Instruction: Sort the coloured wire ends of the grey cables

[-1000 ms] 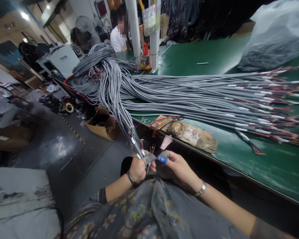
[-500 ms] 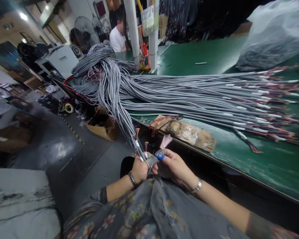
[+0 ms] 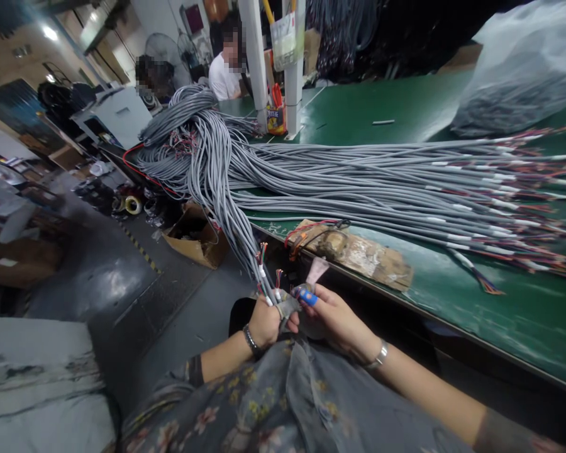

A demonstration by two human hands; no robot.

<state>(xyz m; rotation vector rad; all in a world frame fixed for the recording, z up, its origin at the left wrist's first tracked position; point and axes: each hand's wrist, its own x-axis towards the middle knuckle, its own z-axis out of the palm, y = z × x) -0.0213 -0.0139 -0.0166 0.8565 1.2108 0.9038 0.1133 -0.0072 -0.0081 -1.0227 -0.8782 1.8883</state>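
Wrapping tightly around a bundle of grey cables (image 3: 238, 233), the left hand (image 3: 266, 324) is grasping it near its ends, where white sleeves (image 3: 263, 271) and coloured wires (image 3: 263, 251) are poking out above the fist. Grey wrapping (image 3: 288, 306) is covering the thumb of that hand. Beside it, the right hand (image 3: 342, 318) is pinching more short coloured wires between thumb and fingertips, with blue tape (image 3: 307, 296) circling the thumb; the exact contact is partly hiding behind the fingers.

Both hands are working in front of the body, just off the front edge (image 3: 429, 314) of the green table (image 3: 490, 327). From the heap (image 3: 183, 104) at the table's far left, the held bundle is drooping over that edge, while many more cables (image 3: 349, 179) are stretching rightward across the top. A cardboard piece (image 3: 368, 255) is lying along the edge, and a pink strip (image 3: 317, 270) is sticking out just above the right hand. Grey floor (image 3: 170, 343) is spreading to the left of the hands.

On the white post (image 3: 292, 94), a red-and-yellow packet (image 3: 277, 121) is showing printing too small to read; above it, a clear pouch (image 3: 284, 44) is holding a printed sheet, also illegible.
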